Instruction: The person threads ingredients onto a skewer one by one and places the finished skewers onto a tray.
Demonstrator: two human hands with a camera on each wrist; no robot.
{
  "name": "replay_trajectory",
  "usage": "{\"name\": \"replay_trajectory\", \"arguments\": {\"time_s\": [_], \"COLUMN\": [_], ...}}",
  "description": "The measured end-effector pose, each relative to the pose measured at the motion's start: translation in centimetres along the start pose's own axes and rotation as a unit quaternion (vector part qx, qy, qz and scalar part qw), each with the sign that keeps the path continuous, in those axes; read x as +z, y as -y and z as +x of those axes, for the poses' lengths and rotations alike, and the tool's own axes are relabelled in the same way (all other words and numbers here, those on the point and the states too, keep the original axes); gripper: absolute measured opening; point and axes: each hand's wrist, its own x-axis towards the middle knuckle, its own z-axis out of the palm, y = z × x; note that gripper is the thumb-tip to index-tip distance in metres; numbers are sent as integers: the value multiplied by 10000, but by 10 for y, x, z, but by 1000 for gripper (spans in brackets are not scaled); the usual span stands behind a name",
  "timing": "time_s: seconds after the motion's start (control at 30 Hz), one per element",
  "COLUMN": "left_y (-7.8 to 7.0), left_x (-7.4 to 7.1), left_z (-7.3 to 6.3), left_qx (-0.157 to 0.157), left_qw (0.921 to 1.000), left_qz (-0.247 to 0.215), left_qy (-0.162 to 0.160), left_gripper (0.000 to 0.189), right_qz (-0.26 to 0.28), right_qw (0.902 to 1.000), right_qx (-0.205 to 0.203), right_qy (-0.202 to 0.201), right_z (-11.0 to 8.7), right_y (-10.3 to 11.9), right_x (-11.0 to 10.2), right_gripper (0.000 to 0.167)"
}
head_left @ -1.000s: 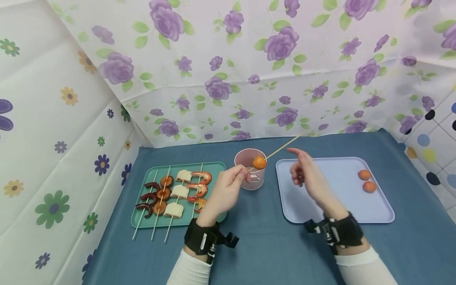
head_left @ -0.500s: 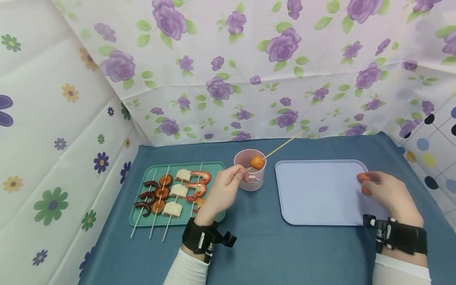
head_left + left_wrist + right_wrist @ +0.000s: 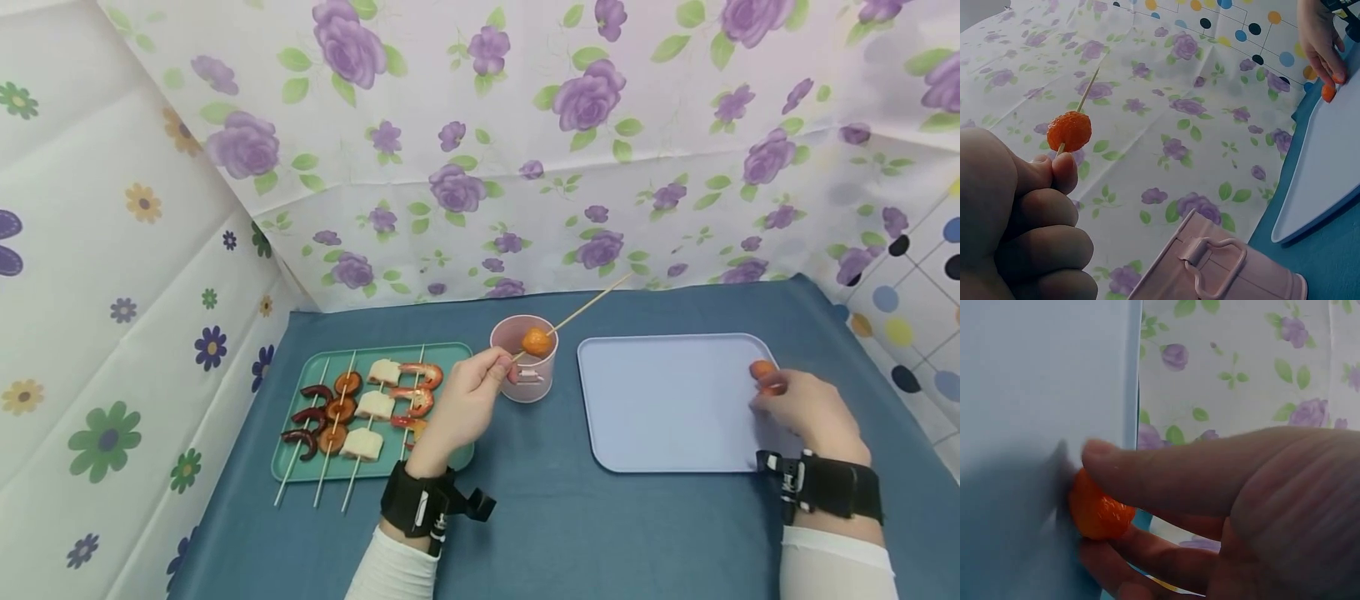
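Note:
My left hand pinches a thin wooden skewer between thumb and index finger, near its lower end. One glossy orange ball is threaded on the skewer, just beyond the fingertips, and in the head view it overlaps the pink bucket. At the right edge of the pale blue tray, my right hand holds a loose orange ball between thumb and fingers. Another orange ball lies beside it on the tray, right at the fingertips.
A green tray on the left carries several loaded skewers: dark curled pieces, brown round slices, white chunks and shrimp. Some stick ends overhang its front edge. Flowered cloth hangs behind the blue tabletop.
My right hand has gone from near the skewer to the right side of the blue tray and taken hold of the nearer loose ball. The left hand keeps the skewer almost still.

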Motion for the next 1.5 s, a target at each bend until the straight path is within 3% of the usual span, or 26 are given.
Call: {"name": "replay_trajectory", "arguments": {"time_s": [0.27, 0.43, 0.53, 0.63, 0.87, 1.03, 1.17, 1.23, 1.4, 1.5], "left_y": [1, 2, 2, 2, 1, 1, 2, 1, 2, 4], "left_x": [0, 0, 0, 1, 2, 3, 4, 4, 6, 8], "left_z": [0, 0, 0, 1, 1, 1, 1, 1, 0, 0], "left_qx": [11, -20, -19, -26, -146, -201, -215, -220, -208, -237], "left_qw": [10000, 10000, 10000, 9999, 9998, 9993, 9981, 9968, 9912, 9891], "left_qz": [31, 68, 92, 108, 85, 175, 309, 444, 752, 749], "left_qy": [-6, -13, -4, 34, 134, 271, 490, 634, 1072, 1244], "left_gripper": [32, 31, 31, 33, 31, 29, 28, 28, 29, 29], "right_qz": [40, -34, -78, -46, 362, 835, 1629, 1983, 2776, 3421], "right_qw": [9993, 9989, 9994, 9969, 9696, 9464, 9287, 9242, 9209, 9048], "right_qx": [127, 118, -171, -783, -2169, -2846, -3205, -3198, -2733, -2526], "right_qy": [346, 446, 279, -66, -1071, -1277, -909, -647, -119, 236], "right_z": [3, 4, 4, 3, -13, -22, -21, -18, -12, -11], "right_y": [0, 3, 7, 19, 72, 99, 109, 111, 111, 112], "right_x": [-2, -5, -5, -2, 5, 14, 23, 27, 34, 35], "right_gripper": [72, 71, 73, 71, 48, 39, 32, 30, 37, 45]}}
